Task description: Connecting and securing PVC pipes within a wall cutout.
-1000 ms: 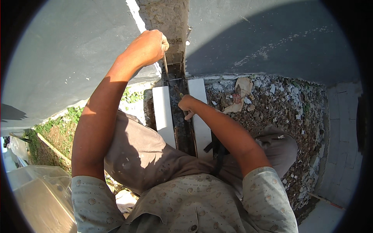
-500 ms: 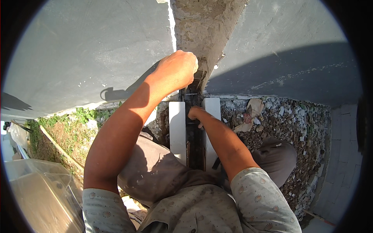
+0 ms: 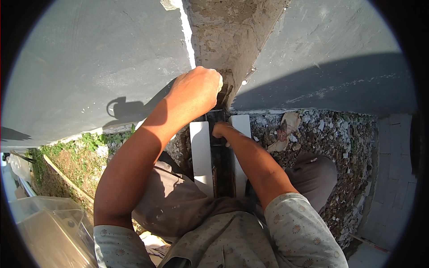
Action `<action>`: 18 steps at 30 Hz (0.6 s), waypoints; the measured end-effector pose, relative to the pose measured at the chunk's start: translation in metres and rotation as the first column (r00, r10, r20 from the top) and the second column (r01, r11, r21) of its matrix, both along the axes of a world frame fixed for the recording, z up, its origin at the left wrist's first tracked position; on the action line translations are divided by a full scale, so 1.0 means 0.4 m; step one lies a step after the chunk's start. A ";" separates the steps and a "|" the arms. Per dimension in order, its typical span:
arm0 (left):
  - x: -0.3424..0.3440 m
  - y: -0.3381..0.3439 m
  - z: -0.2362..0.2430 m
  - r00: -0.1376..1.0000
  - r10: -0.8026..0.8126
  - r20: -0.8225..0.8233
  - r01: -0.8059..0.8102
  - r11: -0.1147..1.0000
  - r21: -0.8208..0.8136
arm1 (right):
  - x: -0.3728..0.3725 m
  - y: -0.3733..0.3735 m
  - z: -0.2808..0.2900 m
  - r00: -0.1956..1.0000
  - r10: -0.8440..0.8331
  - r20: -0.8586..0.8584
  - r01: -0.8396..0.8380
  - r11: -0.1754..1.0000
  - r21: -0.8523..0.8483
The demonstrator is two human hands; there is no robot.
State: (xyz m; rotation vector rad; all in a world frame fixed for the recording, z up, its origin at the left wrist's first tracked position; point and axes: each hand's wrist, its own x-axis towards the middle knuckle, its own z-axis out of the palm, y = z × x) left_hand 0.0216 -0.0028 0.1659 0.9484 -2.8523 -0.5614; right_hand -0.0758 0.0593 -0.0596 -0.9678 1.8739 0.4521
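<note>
My left hand (image 3: 197,90) is closed in a fist, raised in front of the rough niche between two grey walls. Whatever it grips is hidden under the fingers. Lower down, my right hand (image 3: 220,130) has its fingers curled at a dark, narrow strip (image 3: 223,163) running toward my body. What those fingers hold cannot be made out. Two pale blocks flank the strip: a left block (image 3: 201,154) and a right block (image 3: 241,127), the latter partly covered by my right forearm.
Smooth grey walls stand at left (image 3: 111,53) and right (image 3: 339,40), meeting the bare concrete niche (image 3: 223,35). Stony rubble (image 3: 330,178) and a torn brown paper scrap (image 3: 288,127) lie right. Left are weeds, a wooden stick (image 3: 67,177) and a clear plastic-covered box (image 3: 49,228).
My left fist has come down a little toward the blocks. The right hand stays at the dark strip, and the whole view has shifted slightly.
</note>
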 end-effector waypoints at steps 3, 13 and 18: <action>-0.002 0.003 0.006 1.000 0.005 0.016 -0.005 1.000 0.006 | -0.004 -0.007 0.006 0.999 0.037 0.040 -0.039 0.998 0.040; -0.005 0.008 0.012 1.000 -0.003 0.024 0.003 1.000 -0.019 | -0.014 -0.004 -0.075 0.999 0.029 0.042 -0.030 1.000 0.009; -0.004 0.004 0.010 0.998 -0.010 0.054 0.011 1.000 -0.008 | -0.014 -0.030 -0.173 0.988 0.155 0.004 -0.155 0.988 0.027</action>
